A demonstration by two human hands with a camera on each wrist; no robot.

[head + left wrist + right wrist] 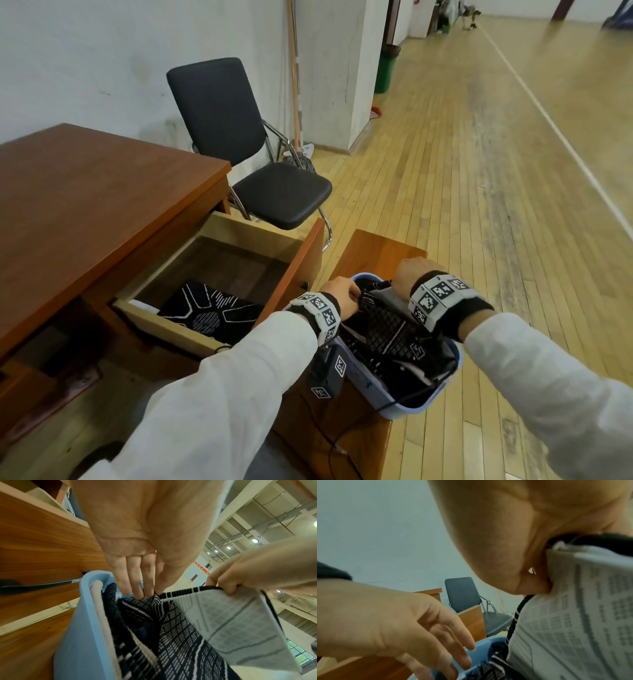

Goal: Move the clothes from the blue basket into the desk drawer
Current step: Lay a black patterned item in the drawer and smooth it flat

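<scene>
The blue basket [407, 401], lower centre of the head view, stands on a small wooden stool [373, 246] beside the bench [85, 192] and holds a heap of dark knitted clothes. The topmost piece, a black-and-white grid-patterned knit garment [180, 642], is half raised out of the basket. The right hand [228, 582] pinches its ribbed hem, fingers curled over the edge, so that the pale reverse side faces the left wrist camera. The left hand [137, 555] reaches down with straight, close-set fingers [122, 582] whose tips touch the dark fabric just inside the basket rim, gripping nothing. The garment appears soft, light and limp: it will likely sag and trail from any single hold, so taking the hem at two spread points should keep it from dragging its neighbours out. The desk drawer [239, 240], left of centre in the head view, stands open with one folded black garment with white line pattern [209, 308] already inside. Only the head view shows the drawer's contents and the black chair [246, 144] beyond. The left wrist view alone shows the layered pieces packed along the basket wall, including a cream one. The right wrist view, blurred, shows the hem clamped against the right palm.
</scene>
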